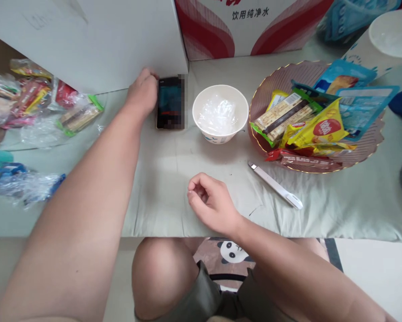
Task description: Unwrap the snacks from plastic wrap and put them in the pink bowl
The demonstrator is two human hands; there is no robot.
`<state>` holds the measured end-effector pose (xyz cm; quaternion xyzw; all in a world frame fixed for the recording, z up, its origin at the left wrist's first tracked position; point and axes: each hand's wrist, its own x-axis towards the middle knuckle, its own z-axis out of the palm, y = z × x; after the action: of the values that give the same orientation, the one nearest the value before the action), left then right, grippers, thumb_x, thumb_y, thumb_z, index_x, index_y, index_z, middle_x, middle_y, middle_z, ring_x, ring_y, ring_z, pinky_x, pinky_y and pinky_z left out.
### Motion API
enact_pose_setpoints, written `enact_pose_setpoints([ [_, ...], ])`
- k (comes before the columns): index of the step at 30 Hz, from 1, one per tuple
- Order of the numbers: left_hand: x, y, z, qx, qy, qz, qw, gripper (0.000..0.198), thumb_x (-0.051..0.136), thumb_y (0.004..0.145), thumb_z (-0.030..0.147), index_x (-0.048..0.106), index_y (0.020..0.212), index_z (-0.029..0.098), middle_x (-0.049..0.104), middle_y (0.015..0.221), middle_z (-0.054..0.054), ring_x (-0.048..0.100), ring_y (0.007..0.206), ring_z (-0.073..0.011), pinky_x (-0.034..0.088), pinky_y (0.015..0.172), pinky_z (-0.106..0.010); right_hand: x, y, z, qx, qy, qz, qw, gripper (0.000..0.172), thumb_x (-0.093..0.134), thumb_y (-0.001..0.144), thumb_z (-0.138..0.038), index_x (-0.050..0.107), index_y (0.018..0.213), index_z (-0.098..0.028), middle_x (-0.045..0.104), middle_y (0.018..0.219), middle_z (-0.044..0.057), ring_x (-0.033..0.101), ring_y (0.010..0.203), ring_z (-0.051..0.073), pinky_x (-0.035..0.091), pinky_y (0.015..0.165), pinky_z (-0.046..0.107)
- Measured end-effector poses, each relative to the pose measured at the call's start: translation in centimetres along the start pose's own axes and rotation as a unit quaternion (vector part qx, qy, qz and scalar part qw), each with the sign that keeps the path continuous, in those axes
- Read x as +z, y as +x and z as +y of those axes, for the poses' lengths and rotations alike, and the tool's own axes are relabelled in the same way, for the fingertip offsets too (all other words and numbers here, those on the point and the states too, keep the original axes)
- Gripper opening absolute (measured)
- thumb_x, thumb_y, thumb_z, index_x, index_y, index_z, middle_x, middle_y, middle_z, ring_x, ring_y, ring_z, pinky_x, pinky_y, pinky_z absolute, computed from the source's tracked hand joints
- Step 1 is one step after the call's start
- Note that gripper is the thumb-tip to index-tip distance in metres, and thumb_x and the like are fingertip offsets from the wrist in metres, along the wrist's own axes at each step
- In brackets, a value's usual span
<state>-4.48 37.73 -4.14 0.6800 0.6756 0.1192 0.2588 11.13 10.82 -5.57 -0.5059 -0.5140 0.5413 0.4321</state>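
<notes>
My left hand [143, 91] reaches far forward, its fingers curled against the left edge of a black phone [169, 103] that leans on a white box [96, 40]. My right hand [211, 202] rests on the pale green cloth [174, 165] near the front edge, its fingers loosely curled with nothing in them. A white bowl [220, 113] holding clear crumpled plastic stands right of the phone. A white folding knife [275, 184] lies to the right of my right hand.
A pink gold-rimmed plate [369, 150] piled with snack packets sits at the right. Loose wrappers and packets [36, 98] lie at the left, blue-and-clear plastic [23, 183] nearer. A red-and-white carton [248, 27] stands behind. My knees show below the table edge.
</notes>
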Motion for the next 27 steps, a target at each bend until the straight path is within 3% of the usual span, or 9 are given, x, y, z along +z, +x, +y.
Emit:
enact_pose_setpoints([
  [3,0.4,-1.3,-0.9,-0.004,-0.075,0.042,0.996,0.049,0.039,0.091,0.035,0.052,0.138,0.026,0.069,0.128,0.001,0.06,0.118,-0.0228,0.046,0.097,-0.039,0.0,-0.1,0.0,0.004,-0.001,-0.004,1.0,0.001,0.052,0.078,-0.024,0.051,0.078,-0.024,0.052,0.063,-0.006,0.048,0.056,0.01,0.043,0.06,0.026],
  [6,0.7,-2.7,-1.4,0.01,-0.118,0.043,0.992,0.04,0.045,0.088,0.03,0.061,0.125,0.027,0.071,0.118,0.002,0.06,0.116,-0.0213,0.045,0.095,-0.035,0.0,-0.1,0.0,0.004,-0.004,-0.006,1.0,0.001,0.052,0.078,-0.024,0.051,0.078,-0.024,0.053,0.064,-0.006,0.049,0.056,0.01,0.042,0.06,0.026],
  [10,0.8,-4.0,-1.8,0.03,-0.106,0.035,0.993,0.034,0.045,0.086,0.027,0.066,0.114,0.027,0.071,0.121,0.002,0.06,0.118,-0.0217,0.043,0.101,-0.032,0.1,-0.2,0.1,-0.002,-0.011,-0.006,1.0,0.001,0.052,0.078,-0.023,0.051,0.079,-0.024,0.054,0.064,-0.006,0.05,0.056,0.01,0.042,0.06,0.026],
  [16,1.0,-4.7,-1.8,0.04,-0.083,0.033,0.995,0.039,0.043,0.087,0.026,0.066,0.118,0.027,0.07,0.129,0.003,0.058,0.122,-0.022,0.04,0.105,-0.031,0.0,-0.3,0.2,-0.004,-0.021,-0.008,1.0,0.001,0.052,0.079,-0.024,0.051,0.08,-0.024,0.054,0.065,-0.006,0.05,0.058,0.01,0.042,0.061,0.026],
  [27,0.7,-5.2,-1.2,0.016,-0.06,0.034,0.998,0.029,0.043,0.088,0.025,0.065,0.107,0.028,0.07,0.119,0.001,0.057,0.118,-0.0237,0.04,0.104,-0.034,0.0,-0.4,0.0,-0.009,-0.033,-0.011,0.999,0.001,0.051,0.078,-0.024,0.051,0.079,-0.024,0.056,0.062,-0.006,0.051,0.056,0.011,0.041,0.058,0.025],
])
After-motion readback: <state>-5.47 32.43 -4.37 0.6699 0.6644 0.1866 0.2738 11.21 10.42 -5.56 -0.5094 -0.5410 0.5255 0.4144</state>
